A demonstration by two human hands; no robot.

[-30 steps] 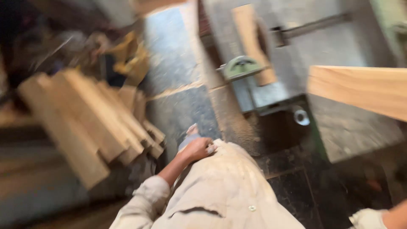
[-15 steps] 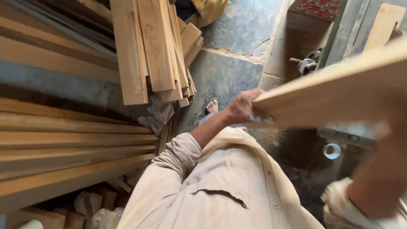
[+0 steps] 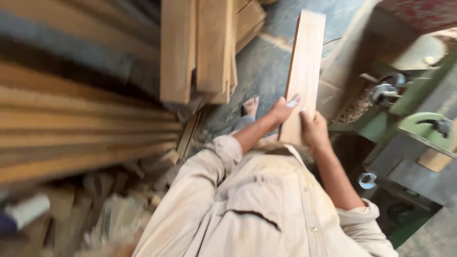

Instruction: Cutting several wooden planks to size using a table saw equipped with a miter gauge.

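A pale wooden plank (image 3: 304,71) points away from my body, its near end against my chest. My left hand (image 3: 282,109) grips the plank's left edge near its lower end. My right hand (image 3: 314,129) grips the right edge just below. Both sleeves of my beige shirt are rolled up. My bare foot (image 3: 250,105) shows on the grey floor below the plank.
A stack of short planks (image 3: 204,47) lies on the floor ahead. Long boards (image 3: 81,138) lie piled to the left, with wood scraps (image 3: 114,190) below them. A green woodworking machine (image 3: 409,119) with sawdust stands to the right.
The plank has swung from lying across my right side to pointing straight ahead. My right hand has come onto it beside the left, and my view has turned left.
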